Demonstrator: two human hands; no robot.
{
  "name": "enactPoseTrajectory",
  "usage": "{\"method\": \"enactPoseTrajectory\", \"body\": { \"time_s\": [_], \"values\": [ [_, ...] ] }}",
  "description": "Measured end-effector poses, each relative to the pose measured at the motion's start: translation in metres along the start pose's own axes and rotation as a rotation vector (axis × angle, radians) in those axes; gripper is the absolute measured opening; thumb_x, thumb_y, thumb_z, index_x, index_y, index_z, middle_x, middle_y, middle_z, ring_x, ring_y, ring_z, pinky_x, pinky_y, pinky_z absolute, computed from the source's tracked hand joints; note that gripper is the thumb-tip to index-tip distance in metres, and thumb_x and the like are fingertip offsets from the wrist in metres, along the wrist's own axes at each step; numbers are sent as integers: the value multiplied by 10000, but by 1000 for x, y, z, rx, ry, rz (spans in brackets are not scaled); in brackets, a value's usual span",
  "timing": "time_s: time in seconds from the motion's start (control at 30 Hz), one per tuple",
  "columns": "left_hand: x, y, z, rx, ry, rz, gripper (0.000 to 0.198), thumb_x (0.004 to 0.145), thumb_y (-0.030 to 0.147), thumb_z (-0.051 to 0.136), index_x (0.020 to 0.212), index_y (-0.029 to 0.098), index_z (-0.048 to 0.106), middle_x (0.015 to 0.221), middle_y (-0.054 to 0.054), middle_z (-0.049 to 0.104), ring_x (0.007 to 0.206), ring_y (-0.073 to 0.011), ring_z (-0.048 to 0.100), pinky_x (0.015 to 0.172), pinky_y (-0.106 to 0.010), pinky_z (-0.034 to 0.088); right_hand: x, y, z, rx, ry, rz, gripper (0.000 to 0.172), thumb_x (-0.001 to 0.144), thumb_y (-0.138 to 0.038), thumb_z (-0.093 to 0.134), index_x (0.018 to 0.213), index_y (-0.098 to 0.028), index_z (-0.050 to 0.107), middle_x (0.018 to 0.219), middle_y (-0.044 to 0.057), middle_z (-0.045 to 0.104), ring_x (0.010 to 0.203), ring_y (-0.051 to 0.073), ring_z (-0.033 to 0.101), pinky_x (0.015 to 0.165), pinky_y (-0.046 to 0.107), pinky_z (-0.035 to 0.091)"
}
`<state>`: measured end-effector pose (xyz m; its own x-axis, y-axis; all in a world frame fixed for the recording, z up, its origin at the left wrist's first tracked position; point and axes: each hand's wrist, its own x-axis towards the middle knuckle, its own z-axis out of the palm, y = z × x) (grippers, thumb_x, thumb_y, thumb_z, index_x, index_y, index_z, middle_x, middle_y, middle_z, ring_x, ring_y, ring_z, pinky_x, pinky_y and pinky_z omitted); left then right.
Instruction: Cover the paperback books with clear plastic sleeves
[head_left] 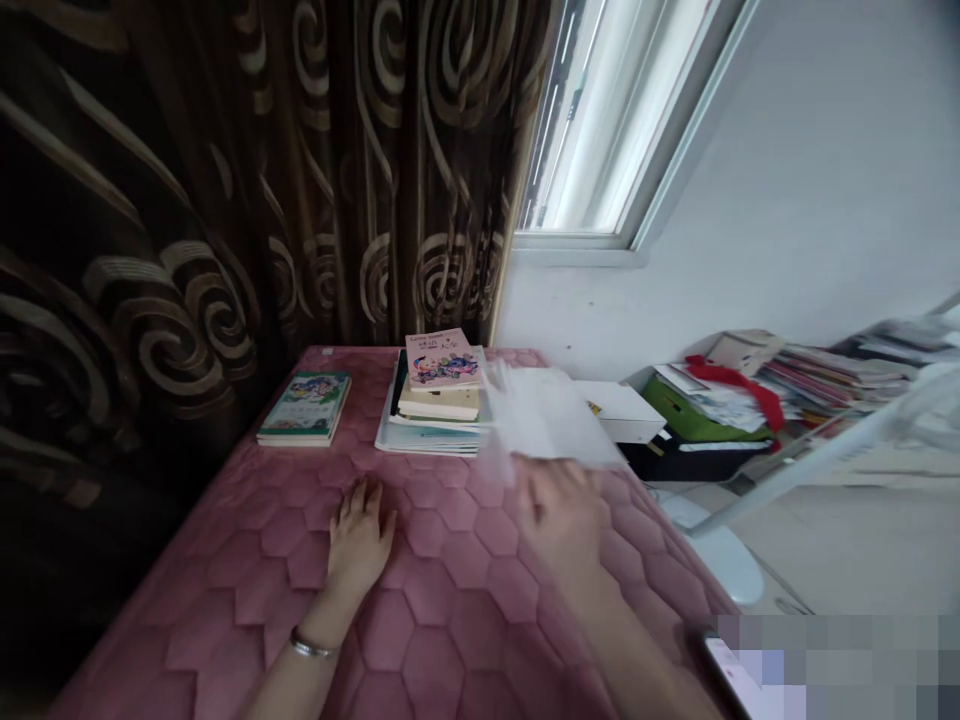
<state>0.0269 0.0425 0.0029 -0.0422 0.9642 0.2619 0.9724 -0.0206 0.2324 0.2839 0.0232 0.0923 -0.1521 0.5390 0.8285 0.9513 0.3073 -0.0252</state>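
"Head view: how are the hands?"
"Left hand (361, 525) flat, fingers slightly spread; right hand (559, 495) gripping a blurred white sheet (551, 415) toward the pink quilted cover's (450, 590) right edge."
"Room?"
"Between the hands, out to the left edge."
"In the way?"
"Book stack (442, 375), far edge; green-bordered book (304, 408), left edge; white box (621, 408), right."

Left hand (358, 533) spread palm-down; right hand (561, 505) curled, blurred.

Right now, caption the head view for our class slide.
Right hand holds a blurred white sheet beside stacked books; left hand rests on pink quilting.
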Motion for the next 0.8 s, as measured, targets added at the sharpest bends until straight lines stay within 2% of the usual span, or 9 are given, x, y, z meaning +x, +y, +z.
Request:
{"method": "enactPoseTrajectory", "body": {
  "time_s": [0.13, 0.2, 0.27, 0.33, 0.4, 0.47, 0.53, 0.67, 0.8],
  "values": [
    [5, -12, 7, -224, 108, -8, 331, 897, 229, 399, 1134, 154, 617, 1300, -132, 571, 1185, -254, 540, 982, -448, 450, -37, -84, -10, 283, -416, -253, 150, 876, -150, 518, 899, -192, 660, 696, 13, 640, 694, 166, 523, 695, 331, 335],
    [8, -18, 12, -315, 176, 11, 302, 883, 183, 396, 1071, 156, 630, 1191, -123, 631, 1118, -221, 584, 976, -411, 468, -50, -100, -9, 446, -638, -358, 56, 848, -221, 605, 836, -218, 659, 738, -1, 670, 779, 169, 560, 761, 328, 361],
    [9, -21, 14, -350, 212, 11, 275, 866, 167, 417, 1031, 161, 637, 1129, -119, 651, 1082, -220, 601, 968, -416, 478, -50, -98, -7, 653, -750, -362, 87, 832, -318, 640, 890, -260, 671, 868, -16, 704, 901, 174, 582, 846, 337, 376],
    [10, -20, 12, -359, 210, -5, 254, 851, 167, 443, 1009, 162, 643, 1134, -123, 643, 1076, -232, 601, 960, -437, 483, -43, -79, -4, 808, -728, -197, 160, 857, -366, 591, 975, -294, 672, 981, -12, 704, 953, 168, 593, 882, 334, 401],
    [9, -16, 3, -392, 210, 9, 245, 843, 170, 459, 1001, 165, 647, 1158, -122, 625, 1093, -232, 589, 974, -442, 474, -37, -50, 3, 791, -601, 143, 242, 907, -359, 468, 999, -267, 671, 1000, 33, 697, 910, 168, 617, 812, 309, 459],
    [4, -6, -14, -461, 192, 87, 256, 863, 191, 444, 1025, 179, 642, 1188, -106, 607, 1131, -212, 565, 1009, -421, 451, -38, -18, 14, 587, -410, 532, 323, 902, -378, 395, 977, -220, 666, 890, 68, 698, 751, 181, 633, 660, 298, 485],
    [-6, 10, -37, -529, 80, 216, 303, 917, 241, 381, 1098, 201, 621, 1233, -81, 591, 1185, -181, 529, 1050, -391, 418, -46, 11, 27, 375, -363, 709, 346, 846, -401, 424, 981, -174, 648, 816, 86, 692, 656, 205, 627, 621, 323, 483],
    [-42, 54, -69, -514, -344, 572, 412, 901, 422, 466, 1269, 251, 539, 1366, -69, 522, 1273, -213, 458, 1084, -410, 376, -67, 32, 48, 249, -466, 744, 348, 828, -395, 412, 978, -166, 627, 761, 99, 701, 703, 250, 662, 646, 338, 477],
    [-78, 86, -58, -429, -540, 757, 772, 755, 584, 618, 1415, 267, 374, 1539, -91, 270, 1417, -344, 186, 1129, -556, 241, -76, 17, 56, 421, -485, 704, 286, 851, -370, 403, 973, -203, 600, 786, 70, 704, 739, 239, 676, 662, 329, 482]
  ]
}}
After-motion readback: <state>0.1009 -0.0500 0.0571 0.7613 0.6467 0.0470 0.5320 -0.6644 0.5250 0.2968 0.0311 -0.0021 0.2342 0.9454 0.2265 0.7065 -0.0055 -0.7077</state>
